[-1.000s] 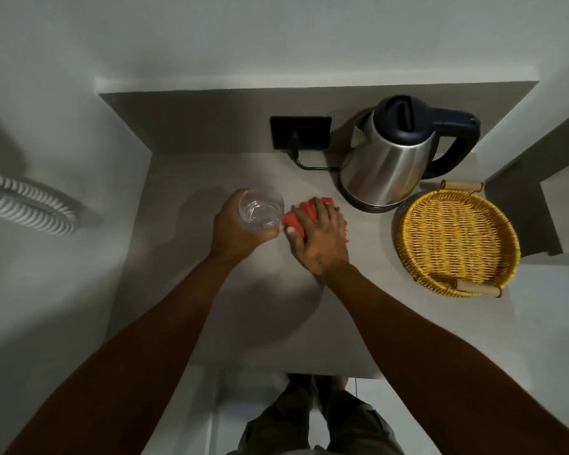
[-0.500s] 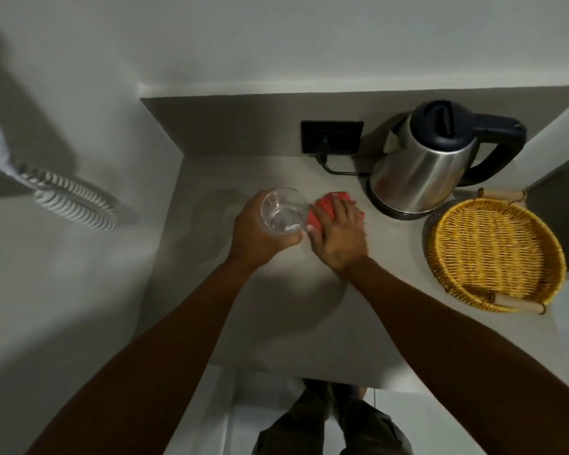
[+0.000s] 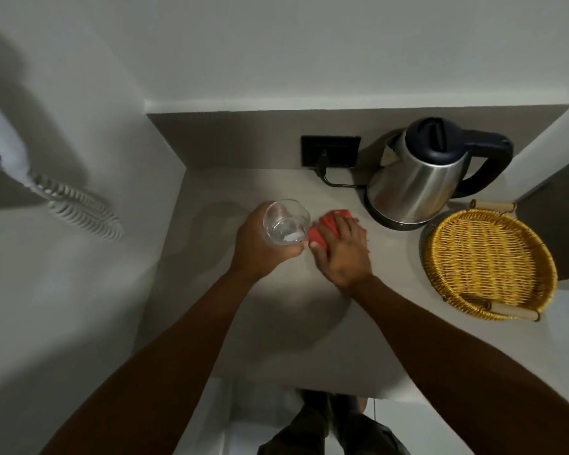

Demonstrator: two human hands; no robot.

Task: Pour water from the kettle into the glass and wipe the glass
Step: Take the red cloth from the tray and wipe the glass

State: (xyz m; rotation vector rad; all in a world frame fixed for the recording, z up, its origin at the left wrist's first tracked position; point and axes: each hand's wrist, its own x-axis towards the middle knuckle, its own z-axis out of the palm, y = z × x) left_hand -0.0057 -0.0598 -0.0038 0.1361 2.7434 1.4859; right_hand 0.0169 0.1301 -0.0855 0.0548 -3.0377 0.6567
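With the left hand wrapped around the glass left of the kettle and the right hand clutching the red cloth, a hard wipe could tip the glass.

Red cloth, yellow woven basket

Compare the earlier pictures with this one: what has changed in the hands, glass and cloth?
Little: the right hand has brought the red cloth up against the glass. The left hand keeps holding the glass; kettle and basket stayed put.
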